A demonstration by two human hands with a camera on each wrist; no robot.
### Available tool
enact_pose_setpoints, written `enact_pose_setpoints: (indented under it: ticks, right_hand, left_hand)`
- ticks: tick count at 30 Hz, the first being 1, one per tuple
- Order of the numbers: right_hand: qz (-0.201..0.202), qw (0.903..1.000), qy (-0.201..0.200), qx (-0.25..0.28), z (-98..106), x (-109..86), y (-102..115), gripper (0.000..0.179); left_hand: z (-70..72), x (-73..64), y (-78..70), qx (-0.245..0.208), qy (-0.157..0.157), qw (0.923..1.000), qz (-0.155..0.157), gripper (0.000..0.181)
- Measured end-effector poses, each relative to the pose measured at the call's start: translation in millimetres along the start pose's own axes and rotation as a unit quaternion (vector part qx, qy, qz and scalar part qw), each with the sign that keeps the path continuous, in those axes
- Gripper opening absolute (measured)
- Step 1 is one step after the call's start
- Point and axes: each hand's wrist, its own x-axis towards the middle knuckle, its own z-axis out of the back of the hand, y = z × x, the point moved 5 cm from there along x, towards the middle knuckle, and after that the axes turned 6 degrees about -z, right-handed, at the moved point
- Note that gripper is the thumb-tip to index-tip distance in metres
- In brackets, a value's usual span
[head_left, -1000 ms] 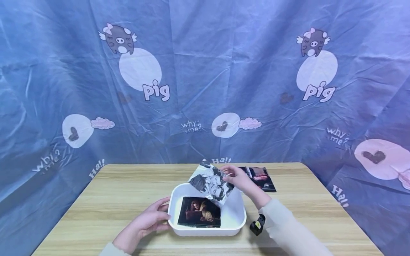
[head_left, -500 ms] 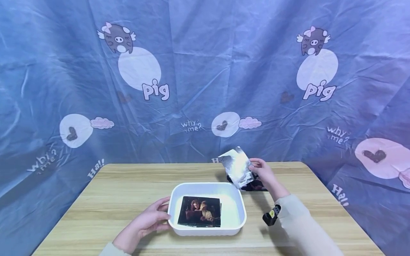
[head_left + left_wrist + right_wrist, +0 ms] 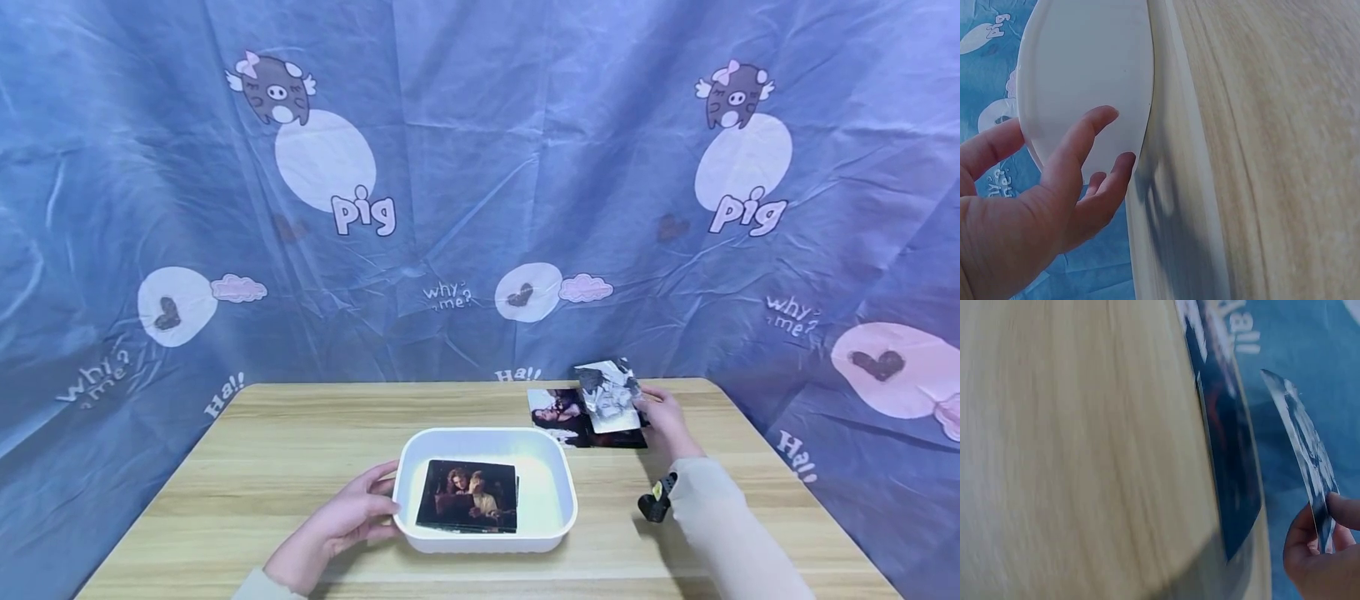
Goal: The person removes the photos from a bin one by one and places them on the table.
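My right hand [image 3: 667, 419] pinches a black-and-white photo [image 3: 609, 396] by its right edge, thumb on one face and fingers on the other. In the right wrist view, that photo [image 3: 1304, 450] is held up off the table, seen nearly edge-on. Beneath it, dark colour photos [image 3: 553, 415] lie flat near the table's back edge. My left hand [image 3: 358, 512] rests against the left end of a white plastic tray [image 3: 551, 533], its fingers spread and loosely bent in the left wrist view. A small stack of photos [image 3: 468, 497], a dark one on top, lies inside the tray.
The wooden table [image 3: 300, 425] ends at a blue printed curtain [image 3: 465, 208] behind and at the sides. A black wrist device [image 3: 657, 498] sits at the right sleeve.
My right hand has carried the black-and-white photo from above the tray to the right, over the colour photos, tilting it on the way. My left hand and the tray have stayed put.
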Motion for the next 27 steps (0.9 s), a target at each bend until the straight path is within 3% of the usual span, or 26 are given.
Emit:
enact_pose_setpoints:
  ticks: [10,20,27]
  right_hand:
    - [-0.011,0.9921,-0.114,-0.052,38.0,11.5,-20.2,0.05]
    - [-0.005,0.9827,-0.132,-0.129,51.0,16.5,-30.0,0.049]
    - [0.012,0.9622,-0.174,-0.209,45.0,9.4,-21.2,0.044]
  left_hand:
    - [-1.0,-0.6,-1.5,0.002,-0.002,1.0,0.003,0.084]
    - [-0.3,-0.4,0.1,-0.001,0.003,1.0,-0.002,0.084]
    - [-0.3,-0.9,0.2,0.001,0.001,1.0,-0.003,0.083]
